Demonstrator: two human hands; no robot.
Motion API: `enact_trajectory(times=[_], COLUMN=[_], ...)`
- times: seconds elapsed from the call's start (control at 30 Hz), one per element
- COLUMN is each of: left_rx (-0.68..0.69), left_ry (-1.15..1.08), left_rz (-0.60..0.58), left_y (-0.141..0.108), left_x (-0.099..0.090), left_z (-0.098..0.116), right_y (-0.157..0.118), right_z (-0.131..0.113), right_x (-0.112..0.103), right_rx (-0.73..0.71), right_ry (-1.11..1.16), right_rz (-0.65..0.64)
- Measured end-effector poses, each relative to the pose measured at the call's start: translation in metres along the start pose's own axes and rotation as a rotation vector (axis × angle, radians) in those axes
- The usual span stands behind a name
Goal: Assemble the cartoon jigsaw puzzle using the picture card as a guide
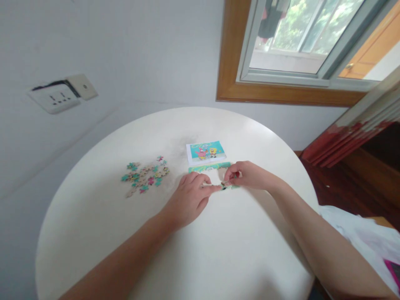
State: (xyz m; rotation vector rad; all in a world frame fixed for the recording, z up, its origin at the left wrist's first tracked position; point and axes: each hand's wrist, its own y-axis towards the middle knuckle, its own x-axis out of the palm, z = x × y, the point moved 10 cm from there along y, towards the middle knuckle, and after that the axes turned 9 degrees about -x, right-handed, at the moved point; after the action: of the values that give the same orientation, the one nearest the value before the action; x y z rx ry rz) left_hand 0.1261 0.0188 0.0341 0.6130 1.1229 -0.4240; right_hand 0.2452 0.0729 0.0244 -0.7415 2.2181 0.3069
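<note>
Puzzle (204, 168) | at fingertips | left hand (191, 197) loosely open | right hand (246, 175) pinched, grip unclear

Desk (231, 246): plain white
Loose puzzle pieces (145, 177): mixed teal, pink, yellow and beige
Picture card (204, 152): turquoise, with a pink figure, a yellow figure and a white border strip
Partly joined puzzle (200, 168): green and teal, yellowish markings along its top
Wall (156, 54): pale bluish white
Window frame (229, 79): orange-brown wood around grey metal
Curtain (350, 129): pale above, red below
</note>
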Motion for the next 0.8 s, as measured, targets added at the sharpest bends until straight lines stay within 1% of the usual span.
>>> enact_trajectory(times=[0.17, 0.33, 0.53, 0.67, 0.8], left_rx=[0.004, -0.001, 0.005, 0.006, 0.006], left_ry=[0.024, 0.032, 0.036, 0.032, 0.023], left_rz=[-0.012, -0.012, 0.0, 0.002, -0.009], left_y=[0.0, 0.0, -0.001, 0.0, 0.0], left_x=[0.003, 0.004, 0.004, 0.004, 0.005], left_z=[0.0, -0.001, 0.0, 0.0, 0.002], right_y=[0.003, 0.005, 0.006, 0.005, 0.001], right_z=[0.003, 0.006, 0.01, 0.004, 0.001], right_x=[0.002, 0.005, 0.005, 0.001, -0.01], right_rx=[-0.016, -0.022, -0.011, -0.038, -0.014], right_ry=[-0.071, -0.091, -0.135, -0.181, -0.189], right_rz=[-0.006, -0.018, -0.001, 0.009, 0.044])
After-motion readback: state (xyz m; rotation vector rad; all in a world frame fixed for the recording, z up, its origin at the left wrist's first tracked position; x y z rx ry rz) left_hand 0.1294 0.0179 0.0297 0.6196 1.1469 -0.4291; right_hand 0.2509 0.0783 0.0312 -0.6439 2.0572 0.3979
